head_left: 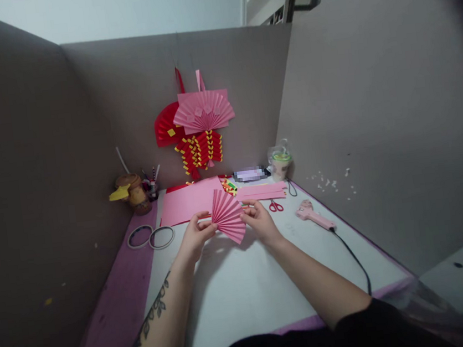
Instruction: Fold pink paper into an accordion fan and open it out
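Observation:
A pleated pink paper fan (pixel 228 216) is spread between my two hands, raised a little over the white tabletop (pixel 245 294). My left hand (pixel 198 232) pinches it at the left, where the folds gather to a point. At the fan's right, outer edge, my right hand (pixel 259 219) has its thumb and fingers closed on the paper. Just behind the hands lie a large sheet of pink paper (pixel 188 199) and several pink paper strips (pixel 261 192). Red-handled scissors (pixel 276 206) rest to the right of my right hand.
Two tape rolls (pixel 162 237) lie at the left. A pink glue gun (pixel 315 217) with a black cord is at the right. Cups (pixel 137 192) stand in the back corners. Pink and red fan decorations (pixel 203 112) hang on the grey back partition (pixel 121 86).

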### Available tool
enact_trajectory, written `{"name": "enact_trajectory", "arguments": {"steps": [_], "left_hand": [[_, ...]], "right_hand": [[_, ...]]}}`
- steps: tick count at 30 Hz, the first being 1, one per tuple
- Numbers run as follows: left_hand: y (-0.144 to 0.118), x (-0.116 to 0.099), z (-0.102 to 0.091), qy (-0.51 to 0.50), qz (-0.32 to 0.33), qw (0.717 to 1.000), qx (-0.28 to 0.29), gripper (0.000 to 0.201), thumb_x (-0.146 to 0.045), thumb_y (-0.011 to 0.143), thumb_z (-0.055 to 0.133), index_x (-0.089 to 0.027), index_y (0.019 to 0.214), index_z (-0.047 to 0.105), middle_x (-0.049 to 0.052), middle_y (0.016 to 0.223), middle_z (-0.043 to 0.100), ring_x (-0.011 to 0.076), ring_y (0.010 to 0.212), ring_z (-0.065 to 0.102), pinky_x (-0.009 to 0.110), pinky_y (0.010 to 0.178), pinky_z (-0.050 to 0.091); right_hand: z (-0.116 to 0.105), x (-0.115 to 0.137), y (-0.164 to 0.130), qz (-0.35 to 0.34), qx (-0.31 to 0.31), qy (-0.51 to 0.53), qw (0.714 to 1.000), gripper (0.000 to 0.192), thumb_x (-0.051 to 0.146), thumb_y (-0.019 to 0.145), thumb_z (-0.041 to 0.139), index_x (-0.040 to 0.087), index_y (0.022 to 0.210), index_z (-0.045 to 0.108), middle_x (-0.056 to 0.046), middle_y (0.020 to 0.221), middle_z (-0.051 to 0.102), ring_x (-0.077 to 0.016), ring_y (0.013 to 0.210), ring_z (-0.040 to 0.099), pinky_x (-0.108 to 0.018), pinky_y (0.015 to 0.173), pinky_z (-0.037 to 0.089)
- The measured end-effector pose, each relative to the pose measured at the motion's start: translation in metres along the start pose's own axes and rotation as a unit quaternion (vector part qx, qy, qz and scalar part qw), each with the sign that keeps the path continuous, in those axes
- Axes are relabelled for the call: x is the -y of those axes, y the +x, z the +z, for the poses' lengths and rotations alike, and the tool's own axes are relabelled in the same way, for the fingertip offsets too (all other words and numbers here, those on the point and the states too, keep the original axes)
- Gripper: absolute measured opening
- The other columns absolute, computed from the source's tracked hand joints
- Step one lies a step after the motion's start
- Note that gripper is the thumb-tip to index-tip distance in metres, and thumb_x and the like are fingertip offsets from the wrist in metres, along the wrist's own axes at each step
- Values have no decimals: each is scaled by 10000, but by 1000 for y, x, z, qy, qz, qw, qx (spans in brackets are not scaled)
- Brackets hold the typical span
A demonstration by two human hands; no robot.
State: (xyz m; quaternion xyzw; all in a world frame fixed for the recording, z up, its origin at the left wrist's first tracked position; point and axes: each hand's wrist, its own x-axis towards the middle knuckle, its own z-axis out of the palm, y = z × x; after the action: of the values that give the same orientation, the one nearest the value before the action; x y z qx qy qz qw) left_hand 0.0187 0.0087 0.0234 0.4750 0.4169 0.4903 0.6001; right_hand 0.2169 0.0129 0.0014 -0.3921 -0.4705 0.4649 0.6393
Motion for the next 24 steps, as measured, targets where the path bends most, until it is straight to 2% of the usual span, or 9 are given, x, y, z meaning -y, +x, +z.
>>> {"name": "enact_trajectory", "arguments": {"steps": [4, 11, 15, 19, 22, 24], "left_hand": [[0, -1, 1, -10, -6, 1000, -26, 578, -325, 543, 804, -193, 1029, 519, -2, 752, 652, 131, 702, 620, 250, 681, 451], [1, 0, 3, -4, 15, 998, -65, 481, -288, 552, 771, -167, 961, 549, -35, 632, 599, 109, 607, 590, 250, 651, 460], [6, -1, -6, -31, 42, 993, -103, 458, -292, 546, 766, -165, 922, 538, -58, 614, 577, 88, 584, 566, 241, 648, 459], [10, -1, -14, -63, 55, 989, -121, 536, -296, 540, 782, -165, 990, 521, -56, 641, 592, 86, 612, 578, 253, 694, 468], [12, 3, -13, -66, 67, 987, -132, 557, -311, 533, 793, -174, 993, 510, -31, 698, 625, 104, 649, 601, 255, 689, 467], [13, 7, -11, -63, 75, 985, -139, 554, -310, 532, 795, -179, 986, 505, -25, 709, 633, 108, 656, 602, 251, 678, 464]], "right_hand": [[0, 2, 0, -6, -20, -15, 1000, 411, 288, 615, 708, 218, 967, 507, 80, 599, 532, -120, 574, 520, -281, 641, 418], [1, 4, -2, -49, -30, -47, 997, 371, 256, 653, 676, 216, 970, 488, 86, 584, 535, -111, 558, 500, -262, 628, 393], [-8, 4, 4, -58, -51, -52, 996, 360, 251, 669, 659, 214, 986, 493, 83, 589, 531, -109, 553, 487, -252, 606, 380], [-13, 0, 7, -59, -90, -41, 993, 290, 255, 660, 649, 214, 924, 536, 65, 597, 535, -125, 578, 497, -266, 618, 400], [2, 11, -3, -79, -86, -58, 991, 133, 280, 704, 614, 217, 814, 573, 16, 674, 578, -155, 657, 543, -294, 659, 435], [22, 32, -19, -130, -23, -88, 987, 74, 271, 780, 551, 233, 820, 601, -7, 737, 607, -164, 700, 563, -311, 686, 451]]}}
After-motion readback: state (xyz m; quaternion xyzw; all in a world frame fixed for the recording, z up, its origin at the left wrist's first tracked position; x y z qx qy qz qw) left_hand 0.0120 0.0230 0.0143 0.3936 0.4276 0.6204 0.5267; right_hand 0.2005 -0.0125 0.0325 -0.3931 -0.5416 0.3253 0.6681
